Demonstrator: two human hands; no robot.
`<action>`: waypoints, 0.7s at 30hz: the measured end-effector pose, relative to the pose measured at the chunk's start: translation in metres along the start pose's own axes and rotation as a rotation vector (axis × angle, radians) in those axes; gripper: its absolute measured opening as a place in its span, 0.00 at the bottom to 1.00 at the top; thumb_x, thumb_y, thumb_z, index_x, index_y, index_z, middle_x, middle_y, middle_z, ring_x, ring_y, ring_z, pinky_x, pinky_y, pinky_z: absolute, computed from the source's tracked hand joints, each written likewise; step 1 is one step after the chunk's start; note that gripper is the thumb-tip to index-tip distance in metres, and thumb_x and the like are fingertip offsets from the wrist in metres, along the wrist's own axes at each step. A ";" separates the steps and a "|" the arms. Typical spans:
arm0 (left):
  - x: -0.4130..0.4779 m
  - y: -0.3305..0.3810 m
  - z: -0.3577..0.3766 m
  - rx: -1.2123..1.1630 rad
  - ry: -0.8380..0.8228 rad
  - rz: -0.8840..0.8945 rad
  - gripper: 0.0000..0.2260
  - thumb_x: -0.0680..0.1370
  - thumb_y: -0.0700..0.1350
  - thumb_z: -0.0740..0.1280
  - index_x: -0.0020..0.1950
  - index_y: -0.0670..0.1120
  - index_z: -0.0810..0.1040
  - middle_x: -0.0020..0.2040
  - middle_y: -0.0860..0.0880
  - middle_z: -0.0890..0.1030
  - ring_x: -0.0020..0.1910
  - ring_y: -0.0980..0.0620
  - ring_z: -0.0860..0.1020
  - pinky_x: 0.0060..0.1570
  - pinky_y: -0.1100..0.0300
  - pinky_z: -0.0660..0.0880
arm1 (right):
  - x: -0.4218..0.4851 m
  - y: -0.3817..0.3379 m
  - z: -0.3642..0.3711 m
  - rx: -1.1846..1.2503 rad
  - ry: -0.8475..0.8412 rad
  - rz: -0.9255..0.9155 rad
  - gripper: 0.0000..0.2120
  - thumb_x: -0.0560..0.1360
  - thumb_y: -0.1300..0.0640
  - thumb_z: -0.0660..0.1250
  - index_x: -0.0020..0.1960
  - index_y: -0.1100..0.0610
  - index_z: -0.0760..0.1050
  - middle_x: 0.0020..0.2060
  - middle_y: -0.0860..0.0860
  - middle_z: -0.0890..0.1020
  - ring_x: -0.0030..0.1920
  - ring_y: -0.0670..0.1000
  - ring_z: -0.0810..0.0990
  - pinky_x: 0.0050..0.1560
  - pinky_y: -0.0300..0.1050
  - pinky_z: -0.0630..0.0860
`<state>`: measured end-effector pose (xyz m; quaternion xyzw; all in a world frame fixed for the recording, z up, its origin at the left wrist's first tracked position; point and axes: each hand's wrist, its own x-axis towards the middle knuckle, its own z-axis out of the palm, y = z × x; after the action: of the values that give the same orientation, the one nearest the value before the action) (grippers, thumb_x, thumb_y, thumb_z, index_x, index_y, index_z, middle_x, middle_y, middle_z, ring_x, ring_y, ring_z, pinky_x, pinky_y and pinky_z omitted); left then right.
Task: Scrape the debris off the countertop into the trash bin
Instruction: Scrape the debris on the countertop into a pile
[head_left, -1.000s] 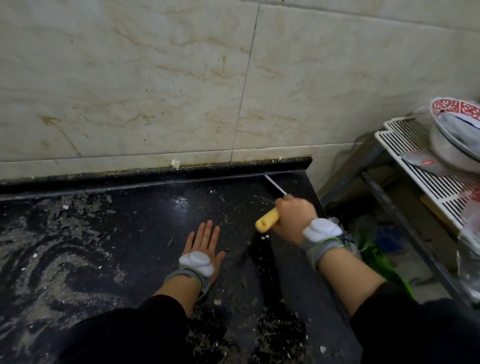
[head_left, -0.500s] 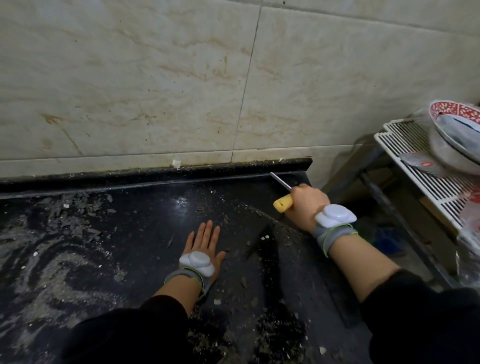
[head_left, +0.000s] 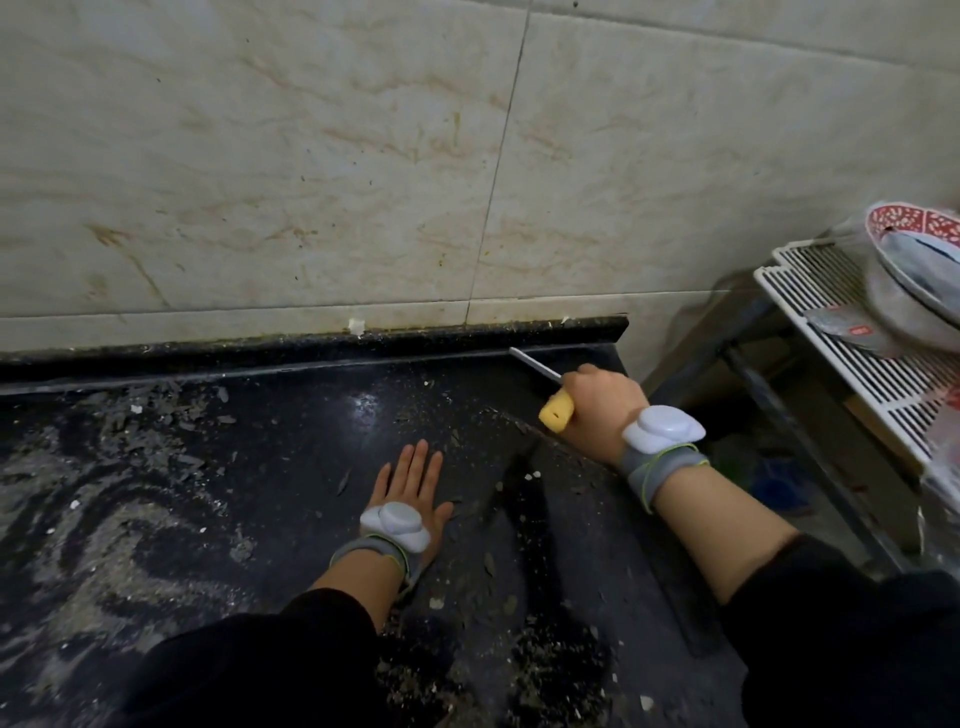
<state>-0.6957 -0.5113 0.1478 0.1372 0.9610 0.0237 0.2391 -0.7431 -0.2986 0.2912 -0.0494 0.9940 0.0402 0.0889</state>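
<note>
**Scraper up in the back right corner, mess all over the left**

Debris (head_left: 119, 525) was smeared in grey swirls over the left part of the black tabletop (head_left: 311, 447). Left hand (head_left: 410, 493) lay flat mid-tabletop, fingers straight, holding nothing. Right hand (head_left: 602, 410) was wrapped round the yellow-handled scraper (head_left: 556, 414), blade tip at the back right corner. Wire rack (head_left: 831, 332) stood past the right edge.

Our left hand (head_left: 410, 493) lies flat, palm down, fingers straight and close together, thumb spread to the right, forearm reaching straight forward. Our right hand (head_left: 597, 410) is fisted, fingers curled round the scraper (head_left: 557, 413) handle, forearm angled in from the right. Each wrist carries a grey band (head_left: 660, 467).
</note>
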 end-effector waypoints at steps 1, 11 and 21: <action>0.000 0.000 0.001 0.004 0.005 -0.001 0.29 0.83 0.56 0.43 0.77 0.46 0.33 0.77 0.48 0.32 0.76 0.49 0.34 0.75 0.51 0.37 | -0.001 -0.005 0.002 0.023 -0.024 0.007 0.17 0.75 0.48 0.65 0.57 0.59 0.74 0.55 0.57 0.76 0.54 0.61 0.78 0.48 0.49 0.73; 0.002 0.002 0.004 0.025 0.018 -0.022 0.29 0.83 0.56 0.44 0.77 0.47 0.34 0.77 0.48 0.33 0.77 0.49 0.35 0.76 0.51 0.39 | -0.030 -0.012 0.006 0.087 0.045 -0.195 0.14 0.77 0.45 0.61 0.55 0.53 0.75 0.51 0.52 0.77 0.51 0.57 0.79 0.43 0.46 0.70; 0.001 0.003 0.003 0.022 0.002 -0.005 0.29 0.83 0.56 0.43 0.77 0.46 0.34 0.77 0.48 0.33 0.77 0.49 0.35 0.76 0.51 0.39 | -0.058 0.034 0.004 0.044 -0.019 0.257 0.21 0.76 0.40 0.59 0.49 0.58 0.77 0.49 0.58 0.82 0.50 0.63 0.80 0.43 0.47 0.72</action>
<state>-0.6945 -0.5084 0.1444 0.1374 0.9617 0.0129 0.2367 -0.6895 -0.2591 0.2998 0.0806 0.9919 0.0300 0.0936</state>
